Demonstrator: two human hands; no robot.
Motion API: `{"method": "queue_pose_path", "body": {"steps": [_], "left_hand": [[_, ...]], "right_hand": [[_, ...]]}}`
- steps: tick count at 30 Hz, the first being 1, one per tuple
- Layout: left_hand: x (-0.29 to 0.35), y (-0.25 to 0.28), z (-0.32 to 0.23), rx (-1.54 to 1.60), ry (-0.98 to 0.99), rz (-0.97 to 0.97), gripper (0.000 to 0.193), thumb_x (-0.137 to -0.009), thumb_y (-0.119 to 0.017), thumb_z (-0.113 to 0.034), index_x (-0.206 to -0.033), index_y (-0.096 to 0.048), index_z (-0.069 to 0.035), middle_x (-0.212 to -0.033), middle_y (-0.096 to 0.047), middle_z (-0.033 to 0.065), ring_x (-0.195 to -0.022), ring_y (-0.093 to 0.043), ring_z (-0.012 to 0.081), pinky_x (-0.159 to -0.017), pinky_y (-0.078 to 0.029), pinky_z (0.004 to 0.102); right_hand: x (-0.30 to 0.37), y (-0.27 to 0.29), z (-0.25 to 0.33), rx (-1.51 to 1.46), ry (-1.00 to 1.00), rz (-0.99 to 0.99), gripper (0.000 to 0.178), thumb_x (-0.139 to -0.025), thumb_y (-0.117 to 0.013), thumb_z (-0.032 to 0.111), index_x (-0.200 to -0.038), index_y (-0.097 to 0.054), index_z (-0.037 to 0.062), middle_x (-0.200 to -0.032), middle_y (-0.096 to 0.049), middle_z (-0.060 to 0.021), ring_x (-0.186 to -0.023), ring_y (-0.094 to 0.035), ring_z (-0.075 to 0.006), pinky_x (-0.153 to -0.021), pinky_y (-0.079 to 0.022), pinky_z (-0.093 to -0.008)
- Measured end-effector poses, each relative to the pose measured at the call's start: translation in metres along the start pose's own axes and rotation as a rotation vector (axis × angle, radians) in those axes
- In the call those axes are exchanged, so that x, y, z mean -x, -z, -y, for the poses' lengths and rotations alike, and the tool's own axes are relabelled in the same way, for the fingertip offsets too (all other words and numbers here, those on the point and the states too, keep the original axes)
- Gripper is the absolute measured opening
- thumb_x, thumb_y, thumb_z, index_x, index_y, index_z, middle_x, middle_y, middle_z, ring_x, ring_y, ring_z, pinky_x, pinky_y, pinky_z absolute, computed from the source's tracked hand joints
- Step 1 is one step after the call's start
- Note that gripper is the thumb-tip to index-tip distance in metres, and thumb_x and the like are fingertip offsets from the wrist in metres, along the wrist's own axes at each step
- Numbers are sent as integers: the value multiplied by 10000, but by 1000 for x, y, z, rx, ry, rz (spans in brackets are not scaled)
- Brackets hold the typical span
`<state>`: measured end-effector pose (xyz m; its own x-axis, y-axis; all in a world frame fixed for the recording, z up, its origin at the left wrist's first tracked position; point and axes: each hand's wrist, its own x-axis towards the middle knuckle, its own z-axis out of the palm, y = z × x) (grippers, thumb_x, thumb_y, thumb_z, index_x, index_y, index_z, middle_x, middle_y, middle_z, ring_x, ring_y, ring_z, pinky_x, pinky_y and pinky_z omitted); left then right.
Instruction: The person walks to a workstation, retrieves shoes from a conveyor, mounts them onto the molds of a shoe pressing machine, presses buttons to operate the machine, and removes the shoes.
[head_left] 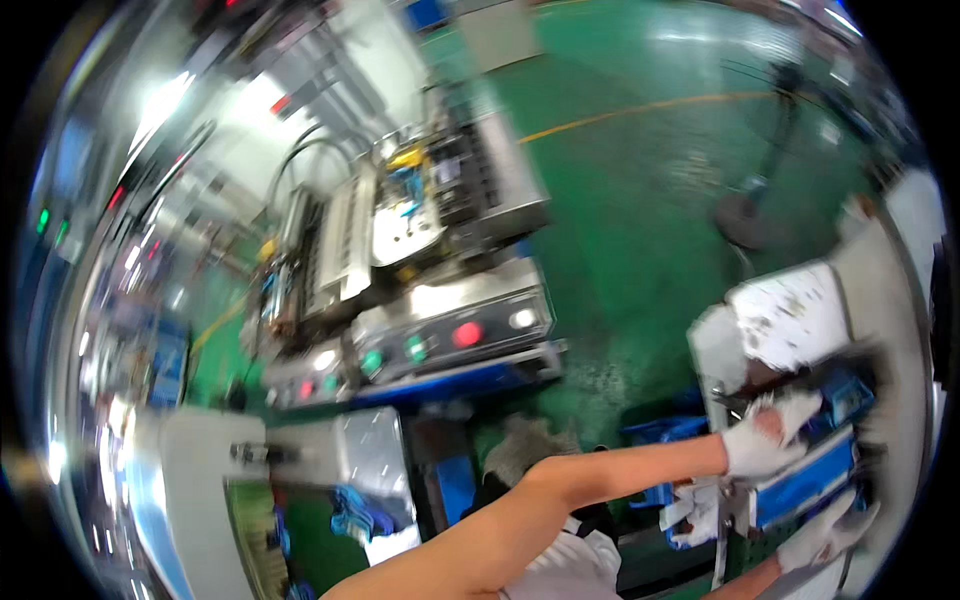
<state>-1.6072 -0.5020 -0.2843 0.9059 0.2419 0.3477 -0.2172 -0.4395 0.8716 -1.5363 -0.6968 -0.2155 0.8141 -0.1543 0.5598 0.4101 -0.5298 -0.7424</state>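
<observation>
Both my hands wear white gloves and are at the right side, over a cluttered worktop. My left hand (768,442) reaches across to the dark parts beside a blue tray (806,484). Its fingers look stretched out and apart, though blurred, and I make out nothing held in them. Nearer to me, my right hand (829,532) is by the tray's near side. Its fingers are spread and no held thing shows. A white sheet or pad (790,315) with dark specks lies beyond my left hand.
Ahead to the left stands a machine with a metal fixture (408,235) and a control panel holding a red button (467,334) and green buttons. A pedestal fan (740,220) stands on the green floor. Blue cloth (355,512) lies at the lower left.
</observation>
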Motion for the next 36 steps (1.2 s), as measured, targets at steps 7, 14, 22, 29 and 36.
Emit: {"method": "queue_pose_path", "body": {"steps": [7, 14, 22, 29, 36], "left_hand": [[437, 217, -65, -339, 1126, -343, 417, -958, -511, -341, -1205, -690, -56, -1196, -687, 217, -1108, -662, 369, -976, -515, 437], [898, 172, -240, -725, 1908, -1762, 267, -979, -580, -339, -1087, -665, -109, -1014, -721, 168, -986, -686, 363, -850, -532, 480], [1084, 3, -217, -428, 2142, -1873, 365, -847, -689, -117, -1210, -655, -113, -1328, -591, 186, -1240, -565, 378, -1046, -461, 486], [1252, 64, -256, -830, 2032, -1846, 409, -899, -629, -105, -1303, -585, -159, -1356, -579, 97, -1251, -546, 335, -1009, -459, 502], [1423, 223, -277, -549, 2133, -1585, 724, -863, -719, -372, -1481, -439, -120, -1541, -430, 174, -1420, -393, 389, -1136, -328, 570]], "right_hand": [[317, -77, 83, -528, -552, 1790, 585, -946, -681, 41, -1470, -428, -13, -1489, -479, -209, -1358, -504, -309, -1150, -407, -417], [482, -63, 169, -241, 72, 2164, 661, -914, -701, 53, -1489, -384, -30, -1471, -497, -255, -1342, -522, -338, -1121, -424, -425], [624, -1, 204, 276, 712, 2238, 677, -858, -754, 206, -1423, -464, -27, -1342, -597, -262, -1255, -596, -348, -1076, -468, -417], [633, -25, 176, 769, 1245, 2102, 601, -848, -765, 474, -1211, -624, 16, -1193, -699, -183, -1143, -635, -377, -964, -500, -451], [687, -17, 215, 866, 1096, 2108, 505, -871, -790, 301, -1237, -630, -7, -1161, -709, -128, -1047, -655, -254, -913, -515, -394]]}}
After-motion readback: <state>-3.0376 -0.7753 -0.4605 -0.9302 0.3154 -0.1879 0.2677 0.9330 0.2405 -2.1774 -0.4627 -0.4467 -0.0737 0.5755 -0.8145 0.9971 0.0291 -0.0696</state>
